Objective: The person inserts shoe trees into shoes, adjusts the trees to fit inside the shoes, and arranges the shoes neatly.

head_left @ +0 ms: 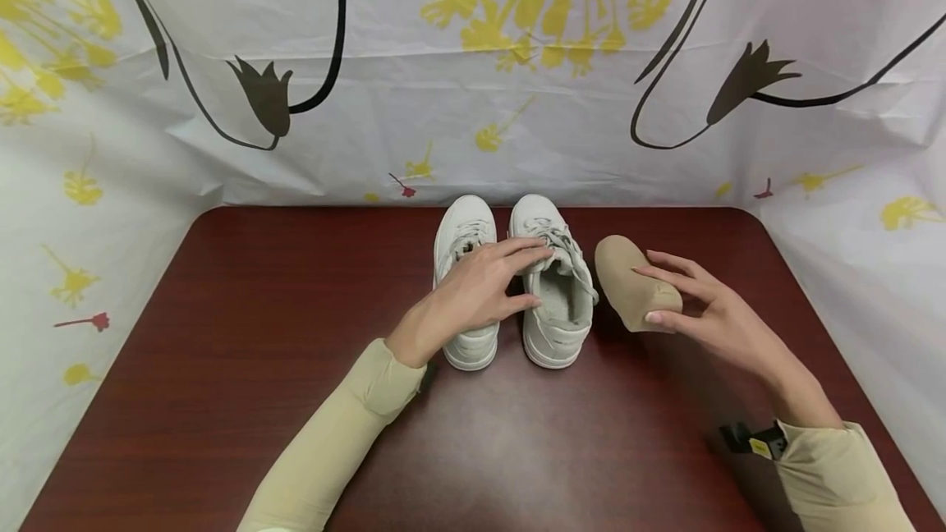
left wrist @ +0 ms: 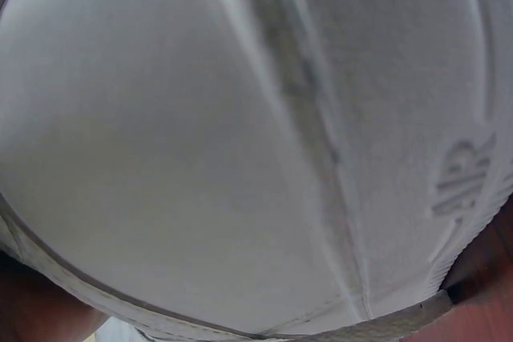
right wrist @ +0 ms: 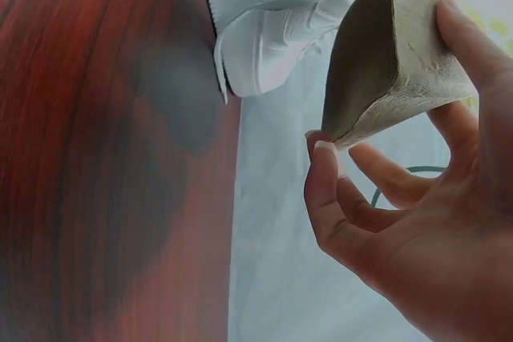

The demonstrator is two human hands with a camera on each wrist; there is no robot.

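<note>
Fingers (right wrist: 322, 190) bent, right hand (head_left: 727, 320) pinches beige shell (head_left: 626, 279).

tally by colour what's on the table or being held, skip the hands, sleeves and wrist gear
White: 2 (shoes)
Tan: 1 (hollow form, held in the right hand)
Total: 3
</note>
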